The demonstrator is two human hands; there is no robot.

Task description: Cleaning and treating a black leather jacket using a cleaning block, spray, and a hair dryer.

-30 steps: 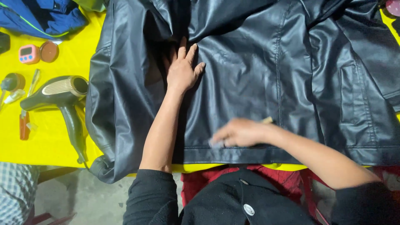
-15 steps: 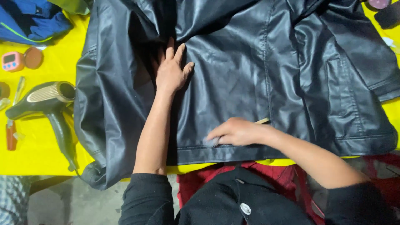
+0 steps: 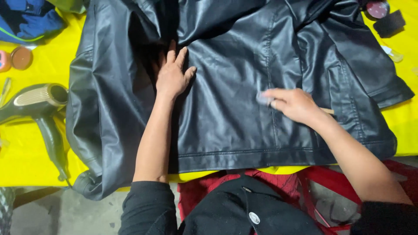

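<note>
- A black leather-look jacket [image 3: 230, 87] lay spread flat across a yellow desk [image 3: 26, 152], filling most of my view from 10 o'clock round to 4 o'clock.
- My left hand [image 3: 173, 76] rested on the jacket just left of centre, palm down, fingers spread wide and pointing to 12 o'clock, pinning the panel flat and gripping nothing.
- My right hand [image 3: 294, 104] sat on the jacket at about 3 o'clock from the left one, fingers curled narrow around a small pale thing [image 3: 263, 98] pressed to the surface. It was blurred, so I could not tell whether it was a pad, a cloth or a sponge.
- A thin tan stick [image 3: 327, 111] poked out beside the right wrist; I could not tell whether the hand gripped it.
- I judged the work on the jacket's surface to be under way, near the vertical seam on the right side.
- I saw no clear difference between treated and untreated areas, so I could not say how much was done.
- The sleeves at 9 and 2 o'clock lay bunched and unhandled.
- A hair dryer [image 3: 39, 104] lay on the desk at 9 o'clock, well apart from both hands.
- A small round tin [image 3: 21, 57] sat at 10 o'clock, and a dark block [image 3: 389, 22] at 1 o'clock.
</note>
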